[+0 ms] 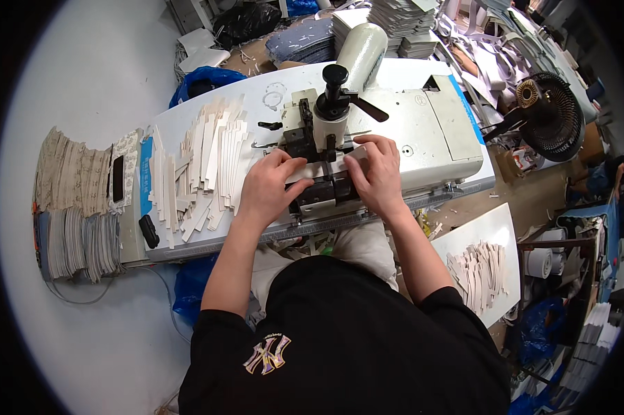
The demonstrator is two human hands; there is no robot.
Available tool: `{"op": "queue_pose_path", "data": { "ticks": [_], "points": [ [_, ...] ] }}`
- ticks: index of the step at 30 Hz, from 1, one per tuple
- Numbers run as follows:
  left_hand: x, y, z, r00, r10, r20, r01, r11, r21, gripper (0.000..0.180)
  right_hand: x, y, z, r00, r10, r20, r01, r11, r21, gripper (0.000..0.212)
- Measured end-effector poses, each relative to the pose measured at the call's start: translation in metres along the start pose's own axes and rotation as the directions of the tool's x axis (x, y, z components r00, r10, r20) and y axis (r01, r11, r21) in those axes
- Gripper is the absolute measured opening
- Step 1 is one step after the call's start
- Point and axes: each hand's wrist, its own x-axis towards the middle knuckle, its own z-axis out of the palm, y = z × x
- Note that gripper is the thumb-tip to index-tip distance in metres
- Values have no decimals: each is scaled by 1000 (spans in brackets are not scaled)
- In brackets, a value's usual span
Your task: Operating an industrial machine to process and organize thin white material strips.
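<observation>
A pale strip [313,171] lies across the front of a cream-coloured machine [423,149], passing under its upright head [331,128] with a black knob and lever. At the strip's left end my left hand [262,188] grips it, with index finger above and thumb below. My right hand [378,173] holds the right end, its thumb beside the dark metal block [341,187] and its fingers bent over the strip. Part of the strip is hidden by the machine head and my fingers. Many loose white strips [218,155] lie fanned on the table to the left.
Stacked fabric-like bundles [84,242] and a phone [118,178] sit at the far left. A black object [148,231] lies at the table's left end. More strips [479,273] rest on a white board [504,238] to the right. A black fan [551,114] stands beyond the machine.
</observation>
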Motion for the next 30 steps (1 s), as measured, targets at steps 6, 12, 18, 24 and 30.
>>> {"op": "queue_pose_path", "data": {
  "ticks": [6,12,18,24,30],
  "points": [
    [4,7,10,997,-66,-26,64,994,-94,30,-6,25,-48,971,133,-199,-118,989,87,15],
    [-13,-8,13,991,-33,-132,25,998,-60,20,-58,69,-105,822,425,-379,-304,890,340,20],
    [-32,-83,4,920,-338,-200,331,941,-67,27,-208,152,-165,379,813,-443,-468,581,666,32],
    [-50,-173,-5,914,-396,-90,405,908,109,41,-403,197,-203,-52,831,-554,-621,408,669,41],
    [-54,-210,1,887,-449,-104,454,812,366,45,-532,259,-225,-342,657,-672,-809,157,566,71]
  ]
}}
